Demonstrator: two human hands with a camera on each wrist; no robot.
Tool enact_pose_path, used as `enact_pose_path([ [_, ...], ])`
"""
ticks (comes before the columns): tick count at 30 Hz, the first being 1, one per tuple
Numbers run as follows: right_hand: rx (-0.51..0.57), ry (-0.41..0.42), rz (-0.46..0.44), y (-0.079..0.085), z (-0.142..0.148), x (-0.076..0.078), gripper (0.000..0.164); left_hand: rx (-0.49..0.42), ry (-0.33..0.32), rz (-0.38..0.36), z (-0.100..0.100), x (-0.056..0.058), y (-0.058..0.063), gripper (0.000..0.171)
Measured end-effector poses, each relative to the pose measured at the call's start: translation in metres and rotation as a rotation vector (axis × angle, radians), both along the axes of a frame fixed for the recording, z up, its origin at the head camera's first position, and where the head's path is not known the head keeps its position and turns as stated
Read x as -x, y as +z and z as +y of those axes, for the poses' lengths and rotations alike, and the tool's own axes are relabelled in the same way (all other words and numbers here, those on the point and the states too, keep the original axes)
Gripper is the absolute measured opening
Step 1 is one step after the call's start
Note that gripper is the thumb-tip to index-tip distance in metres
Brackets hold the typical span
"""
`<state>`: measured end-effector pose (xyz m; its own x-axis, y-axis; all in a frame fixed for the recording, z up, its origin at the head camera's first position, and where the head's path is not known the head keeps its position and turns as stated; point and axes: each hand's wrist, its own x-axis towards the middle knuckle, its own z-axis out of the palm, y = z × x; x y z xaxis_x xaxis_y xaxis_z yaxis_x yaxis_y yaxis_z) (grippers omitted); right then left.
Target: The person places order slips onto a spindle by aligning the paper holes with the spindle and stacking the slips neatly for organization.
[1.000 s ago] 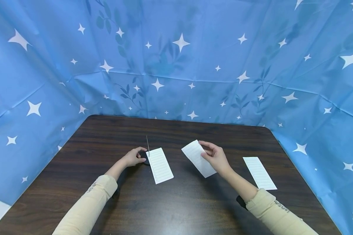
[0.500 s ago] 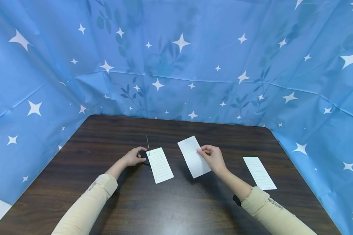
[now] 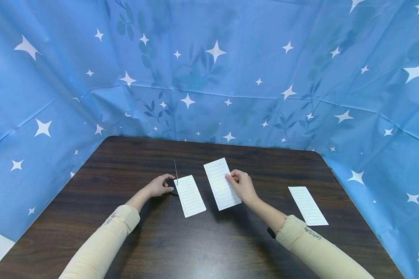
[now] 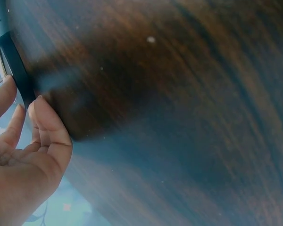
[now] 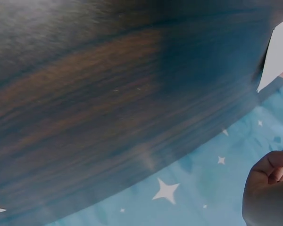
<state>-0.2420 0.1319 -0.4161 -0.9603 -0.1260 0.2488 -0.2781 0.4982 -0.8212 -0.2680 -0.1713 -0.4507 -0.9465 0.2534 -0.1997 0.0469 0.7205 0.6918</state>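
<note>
A bill spike with a round black base (image 4: pixel 16 68) and a thin upright metal rod (image 3: pixel 176 170) stands left of the middle of the table. My left hand (image 3: pixel 157 186) grips the edge of that base between thumb and fingers. Lined white paper (image 3: pixel 190 197) sits at the foot of the rod, its far left corner there, and slants toward me over the table. To the right of it, my right hand (image 3: pixel 242 186) pinches a lined paper slip (image 3: pixel 219 182) by its right edge. This slip is tilted and held above the tabletop, its shadow below.
Another lined paper slip (image 3: pixel 308 205) lies flat on the dark wood table (image 3: pixel 153 240), to the right, beyond the right forearm. A blue curtain (image 3: pixel 195 69) with white stars hangs behind the table and along its sides.
My right hand has moved left with its slip, closer to the bill spike, and the slip has turned more upright in view. My left hand and the spike have stayed put.
</note>
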Motion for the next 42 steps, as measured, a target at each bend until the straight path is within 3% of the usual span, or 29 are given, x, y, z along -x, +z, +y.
enact_pose_path([
  [5, -0.027, 0.013, 0.019, 0.002, -0.011, 0.004, 0.016, 0.012, 0.000, -0.016, 0.001, 0.001, 0.001, 0.043],
  [12, -0.026, 0.043, -0.030, 0.007, -0.032, 0.010, 0.016, 0.042, -0.022, -0.024, 0.000, 0.001, 0.005, 0.045],
  [24, 0.060, 0.095, -0.111, 0.015, -0.062, 0.017, 0.018, 0.065, -0.059, 0.000, -0.004, 0.001, 0.015, 0.042],
  [29, 0.121, 0.102, -0.142, 0.016, -0.072, 0.021, 0.019, -0.013, -0.024, 0.078, -0.004, 0.005, 0.023, 0.036],
  [36, 0.179, 0.085, -0.201, 0.021, -0.083, 0.026, 0.020, -0.212, 0.130, 0.243, -0.003, 0.010, 0.036, 0.034],
  [42, 0.191, 0.094, -0.231, 0.023, -0.091, 0.029, 0.021, -0.403, 0.232, 0.297, 0.002, 0.007, 0.045, 0.035],
])
